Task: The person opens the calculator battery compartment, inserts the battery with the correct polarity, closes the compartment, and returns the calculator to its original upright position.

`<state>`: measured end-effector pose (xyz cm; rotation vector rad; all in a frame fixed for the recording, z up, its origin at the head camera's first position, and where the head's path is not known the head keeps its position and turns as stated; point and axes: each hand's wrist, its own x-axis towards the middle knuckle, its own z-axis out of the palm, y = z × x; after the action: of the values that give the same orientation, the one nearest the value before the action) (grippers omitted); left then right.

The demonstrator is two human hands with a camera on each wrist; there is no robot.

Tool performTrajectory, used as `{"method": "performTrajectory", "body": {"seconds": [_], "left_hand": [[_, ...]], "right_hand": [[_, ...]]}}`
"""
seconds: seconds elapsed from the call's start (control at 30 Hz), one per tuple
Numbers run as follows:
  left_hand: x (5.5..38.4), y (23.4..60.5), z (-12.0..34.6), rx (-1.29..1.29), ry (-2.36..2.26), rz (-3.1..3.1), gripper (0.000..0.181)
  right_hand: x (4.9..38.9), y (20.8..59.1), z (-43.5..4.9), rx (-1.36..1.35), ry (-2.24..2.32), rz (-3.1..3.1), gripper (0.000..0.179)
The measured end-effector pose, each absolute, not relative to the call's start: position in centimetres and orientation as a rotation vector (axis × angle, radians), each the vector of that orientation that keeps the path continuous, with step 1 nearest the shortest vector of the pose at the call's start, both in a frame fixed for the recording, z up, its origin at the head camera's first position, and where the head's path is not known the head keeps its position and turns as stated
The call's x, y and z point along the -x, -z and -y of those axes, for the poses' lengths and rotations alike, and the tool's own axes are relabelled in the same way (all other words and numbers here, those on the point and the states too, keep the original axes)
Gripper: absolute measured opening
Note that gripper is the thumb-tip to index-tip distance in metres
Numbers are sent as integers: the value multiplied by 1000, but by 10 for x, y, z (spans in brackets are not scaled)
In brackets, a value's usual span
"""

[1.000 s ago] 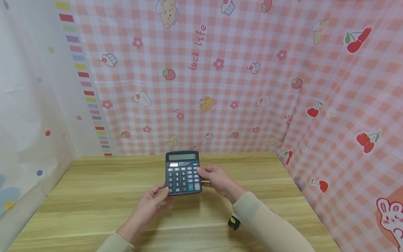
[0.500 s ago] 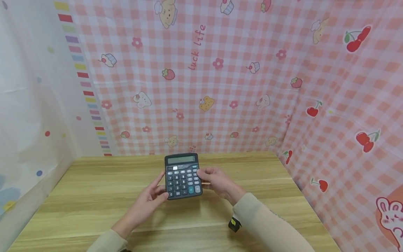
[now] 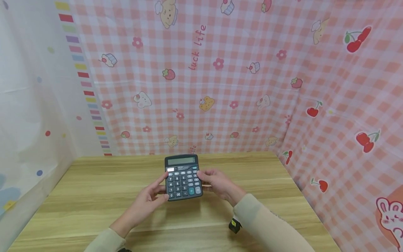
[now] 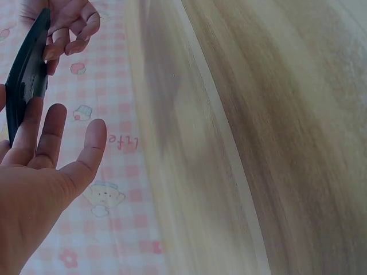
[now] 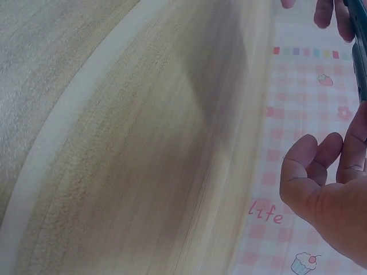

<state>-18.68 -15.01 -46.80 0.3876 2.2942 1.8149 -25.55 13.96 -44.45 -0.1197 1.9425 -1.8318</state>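
Note:
A dark desk calculator (image 3: 184, 178) with a grey display is held up above the table, its keys facing me and its top tilted away. My left hand (image 3: 145, 203) grips its left side, thumb at the lower corner and index finger along the edge. On the opposite side, my right hand (image 3: 220, 183) pinches the edge, thumb on the front and fingers behind. The left wrist view shows the calculator (image 4: 26, 80) edge-on, with left fingers (image 4: 51, 132) spread at its back. Only a sliver of the calculator (image 5: 360, 51) enters the right wrist view.
The wooden table (image 3: 104, 196) lies below both hands. A small black object with a yellow mark (image 3: 234, 225) is by the right sleeve, perhaps worn on the wrist. Patterned cloth (image 3: 233, 84) hangs behind the table and along both sides.
The calculator has come slightly lower and tilted a little. My left index finger has moved up along its left edge, while my right hand keeps nearly the same place.

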Motion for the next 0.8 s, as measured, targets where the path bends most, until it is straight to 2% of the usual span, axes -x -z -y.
{"method": "performTrajectory", "body": {"seconds": [0.23,0.37,0.67,0.8], "left_hand": [[187,468,152,-373,-1877,-2227,83],[187,469,153,-396,-1918,-2186,85],[188,467,158,-419,-1991,-2053,85],[188,466,159,-414,-1993,-2026,86]], "right_hand": [[254,446,-137,113,1857,-1962,41],[253,448,-136,201,1879,-1977,45],[241,441,-152,555,1748,-2082,88],[237,439,-157,667,1645,-2148,96]]}}
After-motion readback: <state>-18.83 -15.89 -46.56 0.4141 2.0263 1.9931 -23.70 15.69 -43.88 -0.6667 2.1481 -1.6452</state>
